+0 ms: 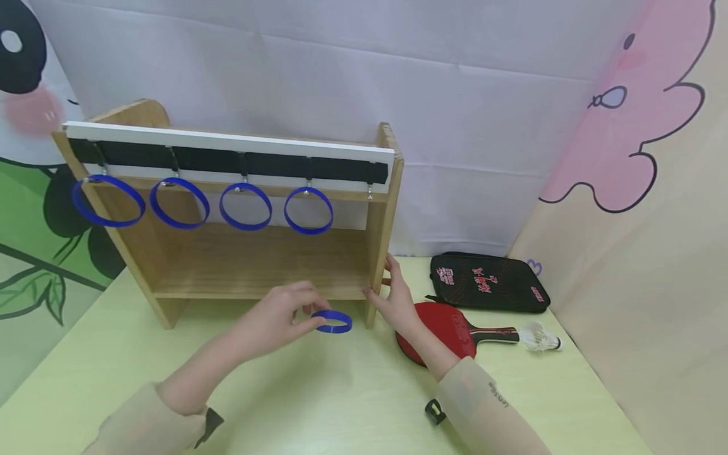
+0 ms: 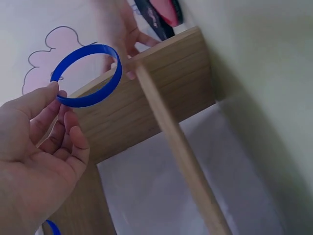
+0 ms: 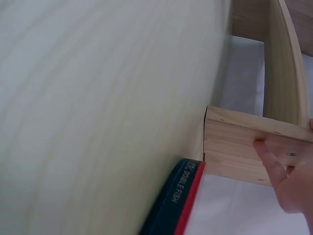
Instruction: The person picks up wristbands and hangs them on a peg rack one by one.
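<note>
Thumb and fingertips of my left hand [image 1: 275, 319] pinch the edge of a thin blue ring [image 1: 335, 328], held in front of the shelf's lower right part. Seen from the left wrist, the ring [image 2: 95, 99] tilts away from the palm. A wooden shelf [image 1: 261, 259] stands on the table, with hooks on a black strip [image 1: 207, 157] along its top. Several blue rings [image 1: 247, 227] hang there, one per hook; the rightmost hook [image 1: 370, 193] is bare. My right hand [image 1: 399, 304] holds the shelf's right side panel [image 3: 234, 134], thumb at the front edge, fingers against its outer face.
Right of the shelf lie a red table tennis paddle [image 1: 449, 325], a shuttlecock [image 1: 537, 337] and a black case [image 1: 489, 281]. A small black object [image 1: 435, 412] is near the right sleeve. Light cloth [image 1: 455, 126] hangs behind the table.
</note>
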A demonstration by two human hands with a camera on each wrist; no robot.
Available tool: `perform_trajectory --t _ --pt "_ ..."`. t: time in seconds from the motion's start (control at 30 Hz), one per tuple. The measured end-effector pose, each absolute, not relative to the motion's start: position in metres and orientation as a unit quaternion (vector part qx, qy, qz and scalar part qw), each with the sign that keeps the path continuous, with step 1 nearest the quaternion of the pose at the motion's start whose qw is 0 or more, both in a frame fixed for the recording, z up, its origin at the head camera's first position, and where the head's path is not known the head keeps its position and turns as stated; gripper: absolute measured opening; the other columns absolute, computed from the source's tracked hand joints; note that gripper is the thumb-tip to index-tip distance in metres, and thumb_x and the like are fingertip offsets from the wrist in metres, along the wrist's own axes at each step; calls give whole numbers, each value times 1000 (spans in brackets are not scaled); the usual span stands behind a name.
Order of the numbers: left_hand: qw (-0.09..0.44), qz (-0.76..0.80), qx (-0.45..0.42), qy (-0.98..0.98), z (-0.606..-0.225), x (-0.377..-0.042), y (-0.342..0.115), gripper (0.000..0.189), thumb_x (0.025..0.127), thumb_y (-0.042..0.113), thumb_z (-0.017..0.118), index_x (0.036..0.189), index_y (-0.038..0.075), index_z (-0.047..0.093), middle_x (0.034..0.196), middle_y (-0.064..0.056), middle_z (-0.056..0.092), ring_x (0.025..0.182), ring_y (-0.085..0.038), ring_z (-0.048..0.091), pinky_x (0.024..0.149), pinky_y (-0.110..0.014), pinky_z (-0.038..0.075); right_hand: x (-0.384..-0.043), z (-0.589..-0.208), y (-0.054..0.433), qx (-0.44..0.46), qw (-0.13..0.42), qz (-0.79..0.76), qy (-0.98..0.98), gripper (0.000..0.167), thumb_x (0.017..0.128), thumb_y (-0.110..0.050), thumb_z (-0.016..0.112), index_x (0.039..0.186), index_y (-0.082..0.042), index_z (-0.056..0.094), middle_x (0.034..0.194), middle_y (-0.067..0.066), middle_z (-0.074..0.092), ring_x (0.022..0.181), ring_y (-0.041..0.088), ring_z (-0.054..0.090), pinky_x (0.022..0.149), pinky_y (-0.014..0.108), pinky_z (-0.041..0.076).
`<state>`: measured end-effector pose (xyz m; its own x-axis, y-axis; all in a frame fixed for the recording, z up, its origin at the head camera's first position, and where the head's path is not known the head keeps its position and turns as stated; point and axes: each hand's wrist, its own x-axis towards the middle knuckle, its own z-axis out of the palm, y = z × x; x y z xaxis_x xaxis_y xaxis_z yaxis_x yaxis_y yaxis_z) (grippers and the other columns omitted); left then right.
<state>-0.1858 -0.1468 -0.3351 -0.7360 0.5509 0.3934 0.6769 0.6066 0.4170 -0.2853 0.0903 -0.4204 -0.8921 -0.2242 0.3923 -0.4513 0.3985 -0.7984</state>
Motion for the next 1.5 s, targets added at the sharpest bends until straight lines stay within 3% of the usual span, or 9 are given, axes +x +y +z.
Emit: perform_trajectory --t 0.23,0.5,0.77,1.03,1.23,1.4,1.5 --pt "160 -312 -344 -871 -315 -184 -137 15 82 13 74 96 12 69 86 9 59 71 -4 50 50 -16 43 -283 -417 93 201 132 510 -826 80 83 -11 71 146 -14 23 139 14 42 107 31 58 73 38 58" --pt "213 -361 -332 -845 -290 -184 -123 13 82 11 73 95 11 69 86 7 61 72 -5 53 56 -19 47 -282 -417 95 189 140 510 -827 81 82 -9 73 146 -15 24 139 14 42 108 30 58 82 43 55" --pt "250 -442 -289 -812 -261 -179 -110 17 83 10 72 99 7 68 86 2 63 73 -9 56 61 -22 51 -279 -419 94 201 150 513 -821 78 84 -10 70 146 -18 24 139 15 43 107 31 59 78 39 56" --pt "265 -521 -250 -772 -242 -187 -97 19 86 14 69 102 4 66 89 -3 65 74 -12 61 63 -21 53 -274 -416 93 193 125 531 -816 77 86 -10 67 147 -23 22 141 14 40 110 32 57 76 42 57" --pt "268 -591 -238 -723 -242 -202 -90 25 88 14 68 105 -2 63 90 -9 66 73 -19 65 65 -25 56 -265 -404 89 191 108 543 -811 76 87 -4 65 147 -15 21 141 19 37 112 38 55 79 48 55" --pt "287 -602 -221 -711 -248 -206 -86 25 88 14 67 107 -1 62 90 -10 66 74 -28 66 65 -26 57 -278 -421 90 192 113 546 -808 78 87 -10 67 147 -24 21 143 13 37 112 34 56 80 48 55" --pt "305 -599 -215 -708 -251 -207 -83 24 88 13 66 108 0 61 89 -10 66 72 -25 67 65 -26 57 -278 -420 90 196 117 543 -808 76 87 -10 67 147 -24 22 143 13 38 111 32 56 79 45 56"
